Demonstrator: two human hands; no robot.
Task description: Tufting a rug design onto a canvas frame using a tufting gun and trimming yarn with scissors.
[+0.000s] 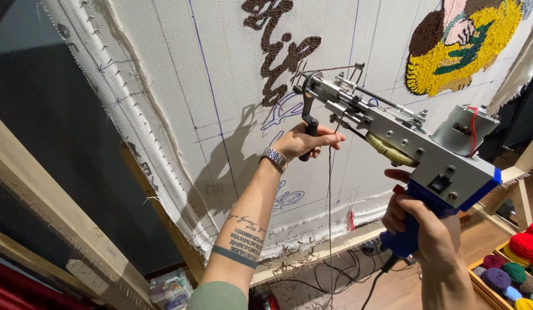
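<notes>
Right hand (418, 227) near me wraps the tufting gun (393, 135) grip; left hand (301, 143) clasps its front handle, far against the cloth (180, 86). Loose yarn (329, 206) could snag, I judge.

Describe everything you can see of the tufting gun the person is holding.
The tufting gun is a silver metal machine with a blue grip, a grey motor housing with red wire, and a black front handle. It points up-left, needle against the stretched white cloth. The right hand clasps the blue grip; the left hand holds the front handle.
</notes>
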